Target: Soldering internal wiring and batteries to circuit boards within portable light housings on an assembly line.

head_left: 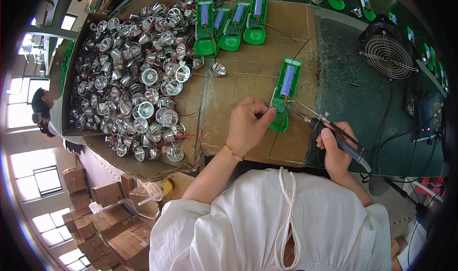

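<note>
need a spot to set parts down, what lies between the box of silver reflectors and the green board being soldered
In the head view, mostly bare brown cardboard lies between the box of silver reflectors and the green board; one loose reflector sits there, with thin wires.

A green flashlight half (pixel 286 92) lay flat on the cardboard sheet (pixel 248 75), open side up, with a blue battery (pixel 287 80) and a small circuit board inside. A black soldering iron (pixel 334 135) pointed its thin tip at that board.
</note>
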Tool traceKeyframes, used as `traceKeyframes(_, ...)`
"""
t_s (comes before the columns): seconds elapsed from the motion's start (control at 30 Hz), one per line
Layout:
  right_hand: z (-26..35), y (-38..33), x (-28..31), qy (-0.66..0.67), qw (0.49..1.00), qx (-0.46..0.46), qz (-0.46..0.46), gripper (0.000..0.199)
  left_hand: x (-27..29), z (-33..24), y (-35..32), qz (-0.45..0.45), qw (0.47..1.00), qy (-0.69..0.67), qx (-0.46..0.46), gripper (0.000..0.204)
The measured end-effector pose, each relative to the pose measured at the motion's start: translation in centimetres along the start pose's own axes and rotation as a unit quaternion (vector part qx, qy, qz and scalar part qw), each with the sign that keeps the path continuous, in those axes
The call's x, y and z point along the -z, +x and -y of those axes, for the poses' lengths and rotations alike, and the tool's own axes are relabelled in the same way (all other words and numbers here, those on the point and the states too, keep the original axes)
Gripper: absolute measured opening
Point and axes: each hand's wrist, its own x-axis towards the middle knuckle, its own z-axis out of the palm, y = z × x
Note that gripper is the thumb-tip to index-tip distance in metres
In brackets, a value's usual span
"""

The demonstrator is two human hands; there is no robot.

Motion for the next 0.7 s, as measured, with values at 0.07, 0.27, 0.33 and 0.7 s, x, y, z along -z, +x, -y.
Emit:
traceKeyframes(0.07,-0.05,0.08,0.19,-0.010,1.000,0.023,0.003,0.016,-0.19,0.53,0.10,-0.001,1.000,-0.007,-0.001,0.018)
traceKeyframes(0.27,-0.21,0.17,-0.18,-0.015,0.999,0.028,0.009,0.015,0.02,0.29,0.13,0.008,1.000,0.007,0.008,0.017)
traceKeyframes(0.33,-0.51,0.32,-0.37,-0.032,0.999,0.035,0.014,0.015,-0.13,0.32,0.17,0.004,1.000,-0.001,0.002,0.017)
traceKeyframes(0.7,-0.01,0.35,-0.58,-0.008,1.000,0.008,-0.001,0.015,-0.11,0.46,0.29,0.008,1.000,-0.012,0.003,0.017)
